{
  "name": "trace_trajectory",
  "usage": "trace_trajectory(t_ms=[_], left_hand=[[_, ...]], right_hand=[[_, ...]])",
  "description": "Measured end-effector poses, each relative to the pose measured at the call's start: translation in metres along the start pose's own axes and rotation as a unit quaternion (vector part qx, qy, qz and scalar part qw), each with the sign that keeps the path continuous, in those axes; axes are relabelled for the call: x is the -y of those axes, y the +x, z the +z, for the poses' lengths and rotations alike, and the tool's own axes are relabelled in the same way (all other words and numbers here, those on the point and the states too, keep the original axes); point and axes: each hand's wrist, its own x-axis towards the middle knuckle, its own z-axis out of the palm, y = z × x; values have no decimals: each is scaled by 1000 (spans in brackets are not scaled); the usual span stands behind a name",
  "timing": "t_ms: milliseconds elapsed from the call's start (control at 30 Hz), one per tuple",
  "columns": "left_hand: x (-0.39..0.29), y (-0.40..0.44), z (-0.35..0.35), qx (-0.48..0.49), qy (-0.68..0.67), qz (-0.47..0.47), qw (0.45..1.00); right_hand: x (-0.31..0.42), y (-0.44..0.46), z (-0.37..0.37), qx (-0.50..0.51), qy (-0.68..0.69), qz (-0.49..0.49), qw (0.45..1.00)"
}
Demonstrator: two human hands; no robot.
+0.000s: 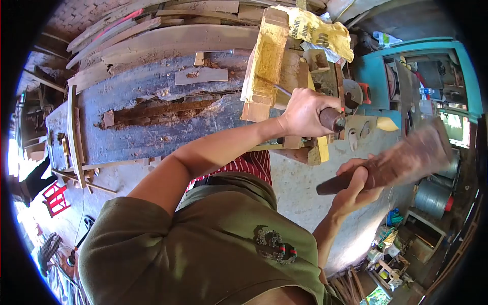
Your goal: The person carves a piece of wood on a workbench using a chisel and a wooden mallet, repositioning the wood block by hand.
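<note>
My left hand is wrapped round the dark handle of a chisel. The chisel's thin metal blade points away to the upper left, against a yellowish wooden beam; whether its tip is sunk into the wood I cannot tell. That beam lies across other timber at the right end of the workbench. Lower right, my right hand grips a dark brown wooden mallet by its handle, apart from the chisel. Motion blurs the mallet's broad head.
A thin flat board and wood scraps lie on the worn bench, which has a long broken gouge. Long planks are stacked behind it. A yellow sack sits beyond the beam. A teal cabinet stands right, a red stool left.
</note>
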Motion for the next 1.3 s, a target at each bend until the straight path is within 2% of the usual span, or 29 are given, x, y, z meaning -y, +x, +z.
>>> trace_trajectory(t_ms=[67, 100, 133, 233, 300, 333, 367, 533, 633, 700, 733, 800, 833, 867, 933, 1000, 1033, 1067, 1133, 1167, 1267, 1300], left_hand=[[3, 0, 5, -20, 6, -1, 1000], [0, 0, 5, -36, 22, 13, 999], [-1, -1, 5, -34, 21, 19, 999], [3, 6, -1, -51, -11, 26, 998], [-1, 13, -3, -82, -27, -14, 996], [-2, 16, -4, -114, -42, -51, 991], [1, 19, -1, -132, -52, -39, 989], [8, 26, -2, -106, -23, -12, 994], [9, 26, -3, -98, -26, -4, 995], [10, 22, 0, -91, -29, -7, 995], [13, 21, 4, -96, -27, -8, 995], [15, 19, 6, -103, -23, -6, 994], [14, 17, 9, -101, 1, 2, 995], [12, 15, 11, -99, 24, 11, 995], [9, 18, 7, -102, 12, 13, 995], [8, 13, 4, -64, -7, -15, 998], [10, 13, 4, -64, -5, -10, 998], [10, 13, 4, -59, -5, -10, 998], [10, 15, 7, -81, -29, -16, 996], [10, 15, 5, -83, -5, -17, 996], [22, 30, 2, -137, -47, -16, 989], [18, 38, -6, -122, -87, -62, 987]], right_hand=[[4, 0, 12, 29, -91, 29, 995], [-28, 1, -3, 123, -220, -4, 968], [-28, 0, 7, 90, -152, 76, 981], [-25, -1, 3, 96, -153, 99, 979], [-19, -4, 4, 53, -31, 142, 988], [-20, -4, 4, 52, -34, 144, 988], [-22, -3, 4, 50, -25, 149, 987], [-19, 0, 9, 43, -12, 140, 989], [1, 9, 12, 43, 12, 115, 992], [9, 14, 9, -9, -6, 11, 1000], [2, 15, 5, -8, -7, 13, 1000], [-14, 21, 2, 31, -95, -106, 989], [-10, 14, 6, 65, -127, 19, 990], [-18, 18, 13, 117, -201, 71, 970], [-17, 18, 14, 84, -132, 70, 985], [0, 12, 12, 38, -53, 77, 995], [2, 11, 15, 5, 21, 44, 999], [-7, 12, 8, 40, -19, -30, 999], [-11, 19, 16, 110, -190, -74, 973], [-7, 16, 24, 116, -161, 60, 978], [-12, 10, 15, 122, -144, 109, 976], [-12, 5, 15, 126, -143, 112, 975]])
